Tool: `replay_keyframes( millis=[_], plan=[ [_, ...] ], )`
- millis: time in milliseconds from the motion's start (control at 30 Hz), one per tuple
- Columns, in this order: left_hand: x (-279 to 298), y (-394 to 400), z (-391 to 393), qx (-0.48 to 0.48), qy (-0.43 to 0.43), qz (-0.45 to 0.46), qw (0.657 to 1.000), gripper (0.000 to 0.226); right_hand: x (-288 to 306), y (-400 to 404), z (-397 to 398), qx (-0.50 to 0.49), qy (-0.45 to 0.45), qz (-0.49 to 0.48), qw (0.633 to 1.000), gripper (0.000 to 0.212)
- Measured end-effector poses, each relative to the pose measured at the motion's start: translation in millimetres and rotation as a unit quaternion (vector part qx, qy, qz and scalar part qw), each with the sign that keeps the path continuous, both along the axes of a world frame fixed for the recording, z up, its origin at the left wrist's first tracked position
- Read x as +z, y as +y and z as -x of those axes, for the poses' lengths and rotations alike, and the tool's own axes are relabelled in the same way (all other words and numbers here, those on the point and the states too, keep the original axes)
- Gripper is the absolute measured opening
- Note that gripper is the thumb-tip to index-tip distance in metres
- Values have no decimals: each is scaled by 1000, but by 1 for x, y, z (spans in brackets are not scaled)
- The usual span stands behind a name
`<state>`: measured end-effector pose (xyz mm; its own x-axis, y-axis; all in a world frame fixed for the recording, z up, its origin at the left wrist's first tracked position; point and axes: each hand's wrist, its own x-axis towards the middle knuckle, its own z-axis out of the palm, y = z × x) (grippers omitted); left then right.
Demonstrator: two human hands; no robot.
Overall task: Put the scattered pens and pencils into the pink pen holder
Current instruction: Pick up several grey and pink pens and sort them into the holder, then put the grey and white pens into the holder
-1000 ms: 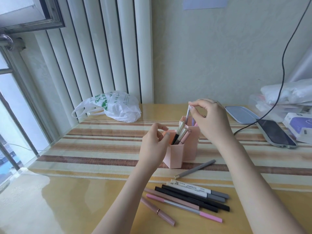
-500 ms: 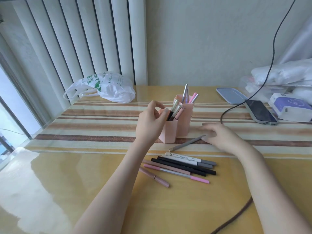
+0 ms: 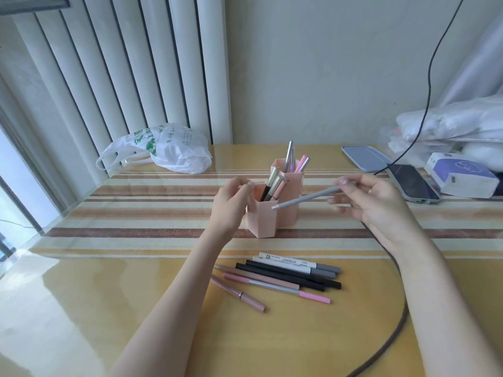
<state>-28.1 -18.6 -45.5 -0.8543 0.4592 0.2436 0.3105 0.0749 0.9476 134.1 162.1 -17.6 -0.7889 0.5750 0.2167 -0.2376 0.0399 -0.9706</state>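
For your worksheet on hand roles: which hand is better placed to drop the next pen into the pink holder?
Right. The right hand already pinches the grey pen beside the pink holder; the left hand steadies it.

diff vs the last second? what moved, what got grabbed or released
The right hand let go of the pen it dropped into the pink pen holder, went down to the table and picked up the grey pencil, now held in the air. The left hand stays on the holder; the pens on the table are unmoved.
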Motion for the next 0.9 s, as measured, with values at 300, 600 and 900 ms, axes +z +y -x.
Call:
replay_keyframes(
  millis=[300, 600, 900],
  plan=[
    [9, -2, -6, -84, -26, -87, 992, 20, 31, -31, 12, -49, 214, -15, 976, 21],
    [15, -5, -4, -97, -31, -102, 990, 19, 71, -48, 54, 14, 173, -104, 979, 15],
    [12, -10, 7, -119, -65, -85, 987, 22, 41, -54, 84, -58, 98, -253, 961, 16]
  ],
)
